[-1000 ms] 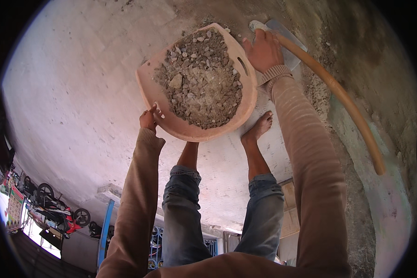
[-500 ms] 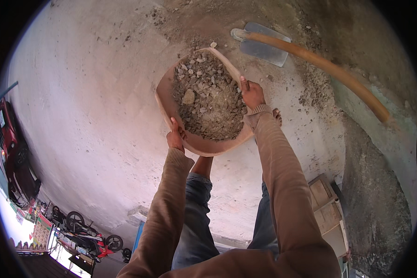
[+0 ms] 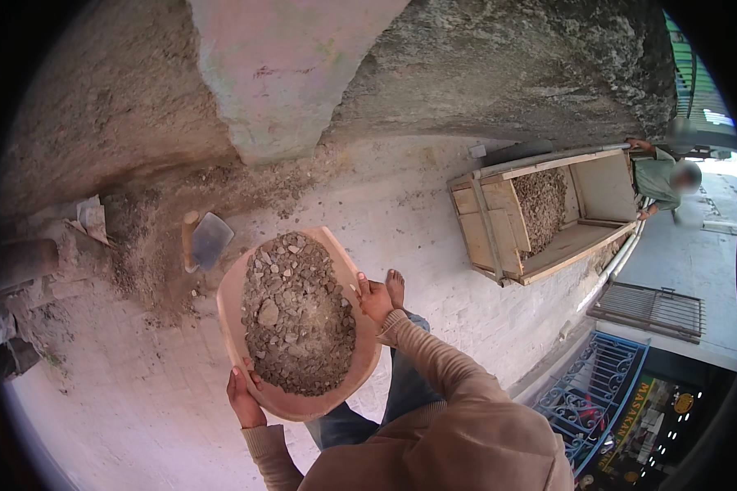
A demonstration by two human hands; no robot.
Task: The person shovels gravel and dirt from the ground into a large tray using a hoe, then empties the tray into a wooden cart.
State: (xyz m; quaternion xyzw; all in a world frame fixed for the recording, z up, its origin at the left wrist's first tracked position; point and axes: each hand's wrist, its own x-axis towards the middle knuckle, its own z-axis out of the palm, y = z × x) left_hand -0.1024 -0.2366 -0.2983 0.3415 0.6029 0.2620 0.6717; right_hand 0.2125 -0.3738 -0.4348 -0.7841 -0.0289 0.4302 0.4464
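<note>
A wide, pinkish-brown tub point(image 3: 367, 360) is held out in front of me, tilted. Grey-brown rubble point(image 3: 299, 319), broken stones mixed with finer grit, fills much of it. My left hand point(image 3: 244, 398) grips the near left rim, its thumb on the outer side and fingertips curled over the edge. On the right rim, my right hand point(image 3: 374, 299) is closed with the thumb along the top. Beyond the tub, a hoe with a flat metal blade point(image 3: 213, 240) and a wooden handle point(image 3: 190, 237) lies on the dusty ground.
To the right stands a wooden box cart point(image 3: 499, 225), partly loaded with rubble point(image 3: 542, 204). Another person point(image 3: 663, 180) holds its far end. A rough wall point(image 3: 499, 74) runs behind it. Loose dirt point(image 3: 155, 270) lies by the hoe. A blue metal gate point(image 3: 590, 401) is at lower right.
My view and body have turned right, bringing the cart and the other person into sight. The tub has come round with me, still in both hands; the hoe now appears to its left.
</note>
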